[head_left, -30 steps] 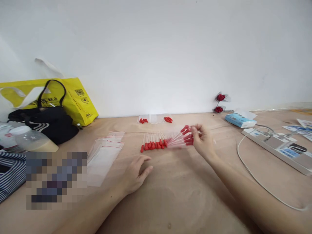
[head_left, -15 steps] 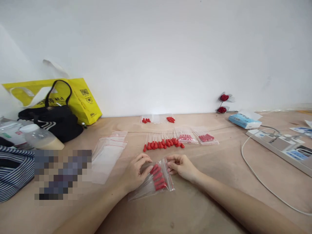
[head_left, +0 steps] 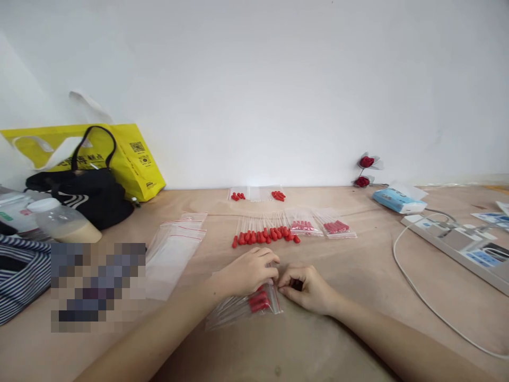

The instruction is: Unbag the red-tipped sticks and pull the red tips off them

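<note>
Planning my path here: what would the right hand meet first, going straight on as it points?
Likely the left hand, just ahead of the right hand's fingertips. The red-striped clear plastic bag lies close below; depth is unclear, so its edge might come first.

Wooden table (head_left: 326, 339) — red-tipped sticks (head_left: 260, 236), clear bags (head_left: 177, 254), power strip (head_left: 457, 249).
</note>
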Demonstrator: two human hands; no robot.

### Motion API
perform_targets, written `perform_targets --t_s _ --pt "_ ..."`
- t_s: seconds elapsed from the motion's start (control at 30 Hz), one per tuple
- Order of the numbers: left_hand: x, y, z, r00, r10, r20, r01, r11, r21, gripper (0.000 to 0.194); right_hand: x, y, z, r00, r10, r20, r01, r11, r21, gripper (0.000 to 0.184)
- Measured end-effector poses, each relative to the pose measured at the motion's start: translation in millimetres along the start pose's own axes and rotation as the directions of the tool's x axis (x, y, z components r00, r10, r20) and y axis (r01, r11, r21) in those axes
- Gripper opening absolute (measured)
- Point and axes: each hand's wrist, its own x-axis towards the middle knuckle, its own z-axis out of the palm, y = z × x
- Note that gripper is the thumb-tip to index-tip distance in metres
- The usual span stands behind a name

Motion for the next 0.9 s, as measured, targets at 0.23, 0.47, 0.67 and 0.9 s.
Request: perform_targets --t_s 0.23,0.47,0.67,0.9 --pt "2.8 -3.2 4.3 0.997 -0.055 0.052 0.061 0.992 -0.110 0.008 3.1 2.6 -1.2 0.992 -0.119 0.038 0.121 0.990 -0.072 0.008" --pt "-4.4 0.0 0.5 0.991 -0.131 -0.036 0.117 0.959 -0.257 0.009 2.4 3.7 2.0 0.927 -0.376 0.007 0.363 0.891 -0.273 0.009" --pt "-10.2 3.3 5.4 0.985 -0.135 -0.111 0.092 0.940 -0.327 0.013 5.4 3.2 5.7 0.814 -0.579 0.040 0.517 0.692 -0.504 0.013" --pt "-11.2 2.2 4.9 0.996 -0.014 -0.086 -0.003 0.980 -0.198 0.019 6.7 3.9 6.6 0.716 -0.693 0.086 0.566 0.503 -0.654 0.017"
